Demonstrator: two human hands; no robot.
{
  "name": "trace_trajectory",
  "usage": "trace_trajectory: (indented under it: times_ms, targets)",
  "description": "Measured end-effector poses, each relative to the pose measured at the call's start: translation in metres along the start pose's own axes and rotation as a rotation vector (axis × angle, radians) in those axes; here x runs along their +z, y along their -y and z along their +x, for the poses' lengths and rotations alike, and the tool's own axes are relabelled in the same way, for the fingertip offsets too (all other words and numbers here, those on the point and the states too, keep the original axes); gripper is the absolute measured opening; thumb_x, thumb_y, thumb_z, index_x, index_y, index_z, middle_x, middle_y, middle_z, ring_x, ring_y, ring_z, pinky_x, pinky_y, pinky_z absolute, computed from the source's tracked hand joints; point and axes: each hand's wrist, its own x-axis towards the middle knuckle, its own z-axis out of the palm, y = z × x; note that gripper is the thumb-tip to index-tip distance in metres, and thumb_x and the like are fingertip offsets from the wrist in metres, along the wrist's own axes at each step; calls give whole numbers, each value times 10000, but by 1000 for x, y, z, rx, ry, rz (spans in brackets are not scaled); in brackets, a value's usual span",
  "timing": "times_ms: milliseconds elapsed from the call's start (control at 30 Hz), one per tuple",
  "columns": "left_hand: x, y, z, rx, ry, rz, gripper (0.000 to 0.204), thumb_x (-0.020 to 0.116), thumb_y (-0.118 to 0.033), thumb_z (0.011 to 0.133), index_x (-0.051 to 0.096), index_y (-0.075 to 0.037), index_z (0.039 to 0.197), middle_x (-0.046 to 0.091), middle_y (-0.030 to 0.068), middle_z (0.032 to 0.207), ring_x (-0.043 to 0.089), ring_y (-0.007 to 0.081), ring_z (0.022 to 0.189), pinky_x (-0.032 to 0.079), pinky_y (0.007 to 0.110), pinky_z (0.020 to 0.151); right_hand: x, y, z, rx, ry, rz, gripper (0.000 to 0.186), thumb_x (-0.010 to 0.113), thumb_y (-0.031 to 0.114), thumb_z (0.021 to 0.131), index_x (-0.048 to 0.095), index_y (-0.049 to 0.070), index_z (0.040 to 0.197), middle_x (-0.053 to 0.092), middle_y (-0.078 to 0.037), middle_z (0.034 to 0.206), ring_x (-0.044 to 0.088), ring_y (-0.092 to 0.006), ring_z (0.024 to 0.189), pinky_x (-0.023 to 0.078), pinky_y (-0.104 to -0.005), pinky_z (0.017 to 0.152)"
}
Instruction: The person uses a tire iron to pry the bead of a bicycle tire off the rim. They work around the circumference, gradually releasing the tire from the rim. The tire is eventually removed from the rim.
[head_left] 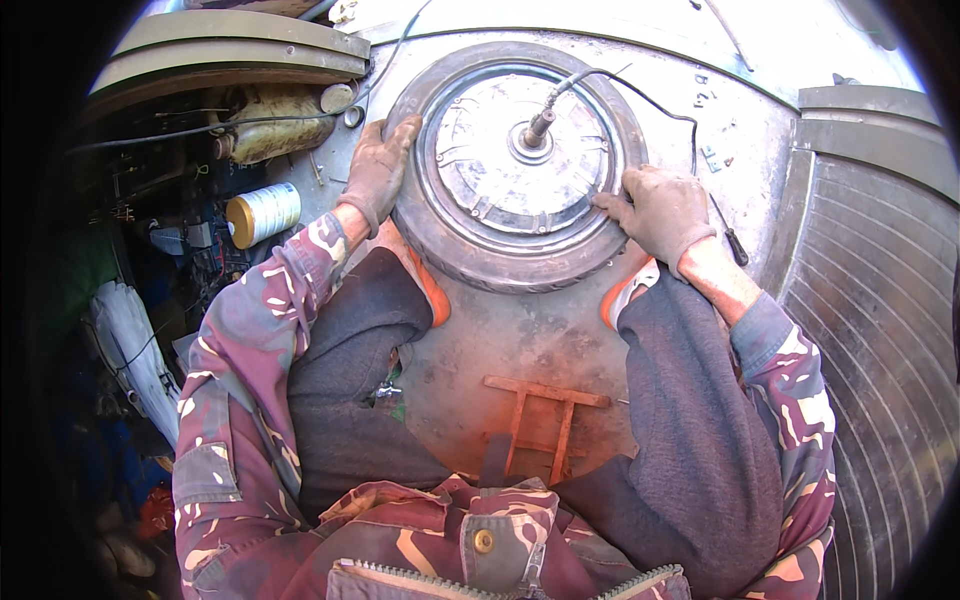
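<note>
Flat on the floor between my feet lies a hub motor wheel (pixel 485 143), a black tyre around a scuffed silver motor cover. Its threaded axle (pixel 541 124) points up, and a black cable runs out of the axle end toward the right. My left hand (pixel 378 165), in a grey-brown work glove, grips the tyre's left edge. On the right edge my right hand (pixel 665 210), gloved alike, holds the tyre, with the thumb reaching over toward the rim. The undersides of both grips are hidden.
A screwdriver (pixel 738 247) with a black handle lies right of my right hand. A small orange wooden stool (pixel 545 388) stands between my legs. At left are a can (pixel 264 215), a dirty plastic bottle (pixel 275 123) and clutter. A ribbed panel (pixel 870 300) stands at right.
</note>
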Motion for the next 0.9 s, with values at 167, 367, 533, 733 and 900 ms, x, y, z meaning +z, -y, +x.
trace_trajectory:
  times_ms: [167, 367, 533, 733, 900]
  targets:
    - [1, -1, -1, -11, -47, -48, 681, 541, -582, 1078, 622, -47, 1491, 538, 357, 1503, 555, 450, 1391, 416, 441, 1197, -1, 5, -1, 118, 97, 30, 619, 641, 680, 1000, 784, 78, 996, 792, -163, 909, 792, -348, 914, 608, -482, 811]
    - [3, -13, -3, -141, -133, -253, 1043, 697, -651, 965, 435, 207, 1498, 646, 328, 1399, 643, 339, 1290, 494, 386, 1106, 2, -1, -3, 111, 74, 131, 642, 647, 685, 1000, 754, 55, 932, 770, -153, 823, 788, -326, 875, 598, -459, 814]
    - [2, -10, -2, -113, -124, -189, 1014, 689, -650, 973, 455, 182, 1502, 632, 330, 1417, 633, 345, 1307, 485, 390, 1117, 8, -8, -6, 164, 88, 284, 633, 676, 673, 988, 739, 49, 904, 750, -144, 790, 779, -318, 849, 592, -451, 810]
    - [5, 1, 4, -155, -93, -276, 1038, 698, -663, 961, 449, 180, 1513, 610, 335, 1451, 614, 342, 1342, 474, 383, 1133, 18, -6, -11, 122, -45, 237, 617, 691, 634, 992, 732, 25, 902, 739, -168, 885, 761, -339, 891, 586, -465, 818]
    - [5, 4, 6, -176, -76, -295, 1055, 708, -658, 958, 434, 188, 1526, 606, 338, 1457, 613, 340, 1345, 472, 377, 1137, 15, -4, -11, 111, -31, 172, 609, 677, 624, 1004, 748, 24, 927, 740, -175, 924, 755, -347, 925, 586, -471, 831]
